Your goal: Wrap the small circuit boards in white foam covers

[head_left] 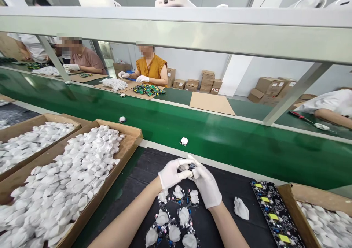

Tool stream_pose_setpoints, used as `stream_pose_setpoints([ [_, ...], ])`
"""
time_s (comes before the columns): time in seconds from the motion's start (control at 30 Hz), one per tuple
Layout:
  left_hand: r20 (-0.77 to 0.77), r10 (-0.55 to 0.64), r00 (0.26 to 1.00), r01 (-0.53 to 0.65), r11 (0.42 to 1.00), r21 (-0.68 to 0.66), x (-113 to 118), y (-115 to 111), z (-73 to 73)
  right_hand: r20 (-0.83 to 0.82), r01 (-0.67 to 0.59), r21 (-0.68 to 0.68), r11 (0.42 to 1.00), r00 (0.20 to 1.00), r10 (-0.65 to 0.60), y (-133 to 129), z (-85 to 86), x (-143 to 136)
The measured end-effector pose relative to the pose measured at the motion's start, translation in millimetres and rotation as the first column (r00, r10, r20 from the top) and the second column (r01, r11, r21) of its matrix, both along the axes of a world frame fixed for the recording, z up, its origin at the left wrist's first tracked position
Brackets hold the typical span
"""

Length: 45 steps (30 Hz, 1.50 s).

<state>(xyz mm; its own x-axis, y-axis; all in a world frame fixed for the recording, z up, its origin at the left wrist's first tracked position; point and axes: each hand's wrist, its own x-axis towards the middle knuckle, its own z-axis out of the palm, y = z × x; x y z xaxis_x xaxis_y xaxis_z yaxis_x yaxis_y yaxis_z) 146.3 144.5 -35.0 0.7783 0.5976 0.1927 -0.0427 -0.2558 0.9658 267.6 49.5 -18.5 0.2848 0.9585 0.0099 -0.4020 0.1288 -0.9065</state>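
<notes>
Both my hands wear white gloves and meet over the black mat point(132, 189). My left hand point(174, 171) and my right hand point(205, 182) grip one small dark circuit board point(192, 166) between their fingers. Some white material shows beside it, partly hidden by the gloves. Below my hands lie several circuit boards, each topped with a white lump point(174, 233). To the right of my right hand, a loose white lump point(241, 208) rests on the mat. Farther right is a panel of joined circuit boards point(275, 217) with yellow parts.
Cardboard trays point(134, 130) of white pieces stand at left, and a cardboard box point(293, 200) of them at right. A green conveyor belt point(159, 130) carries a few boards beyond the mat. A shelf beam point(176, 32) crosses above. Several co-workers sit or stand across the belt.
</notes>
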Motion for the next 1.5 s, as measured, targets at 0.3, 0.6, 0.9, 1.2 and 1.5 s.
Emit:
stream_pose_setpoints([
  [0.3, -0.028, -0.09, 0.996, 0.09, 0.996, 0.0, -2, -4, 13.3, -0.233, -0.007, -0.056, 0.998, 0.973, -0.006, 3, -6.8, 3],
  [0.6, -0.015, 0.003, 1.0, -0.005, 0.992, -0.129, 0, -2, 10.2, -0.221, -0.044, -0.087, 0.995, 0.975, 0.024, 1, 1.9, -3],
  [0.9, -0.024, 0.026, 0.999, -0.027, 0.999, -0.04, -2, -3, 9.5, -0.166, -0.028, -0.09, 0.996, 0.986, 0.013, 1, 1.2, -4],
  [1.2, -0.016, -0.026, 1.0, 0.025, 0.999, -0.036, -1, -3, 4.6, -0.12, -0.027, -0.001, 1.0, 0.992, 0.027, 6, -6.8, -2],
  [1.5, -0.033, -0.115, 0.993, 0.114, 0.993, -0.03, -2, -2, 3.8, -0.053, -0.017, -0.046, 0.999, 0.999, 0.014, 1, -5.9, 1],
])
